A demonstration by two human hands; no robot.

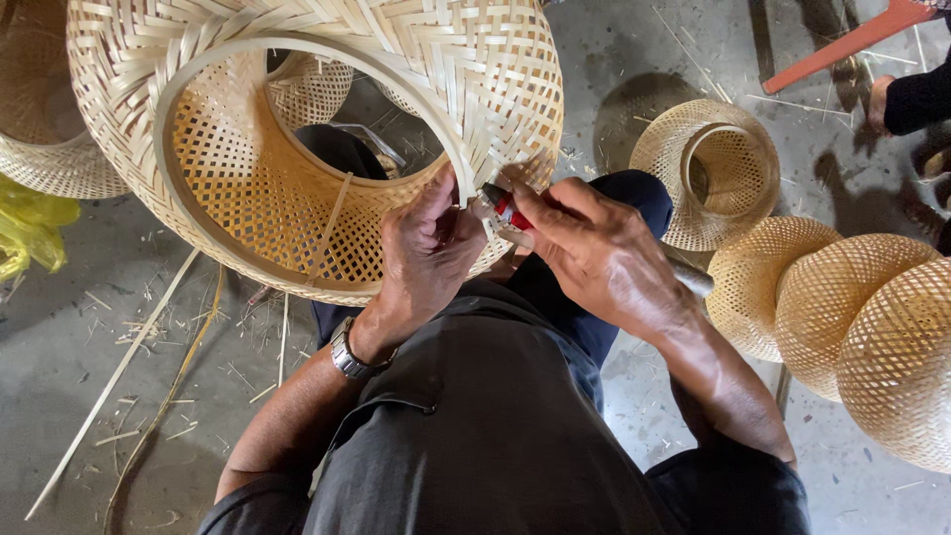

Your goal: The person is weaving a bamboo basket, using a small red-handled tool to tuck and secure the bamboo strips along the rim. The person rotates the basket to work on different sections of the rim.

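Resting on the person's lap, a large woven bamboo lampshade (297,129) lies tipped on its side with its open mouth and pale hoop rim facing the camera. The left hand (426,253) presses against the lower right part of that rim, fingers curled closed around the hoop. The right hand (584,248) sits just beside the left at the same spot on the rim, closed around a small red-handled tool (507,210) whose tip meets the hoop. A metal wristwatch (349,354) circles the left wrist below the shade.

Right of the shade, a smaller woven shade (708,168) lies on the concrete floor (119,327), and further right a row of three rounded woven shades (842,317) touch one another. Left of the big shade, part of another woven basket (50,129) shows, with a crumpled yellow plastic bag (30,228) under it. Loose bamboo strips (119,367) lie on the floor below the shade. No labels or signs are readable.
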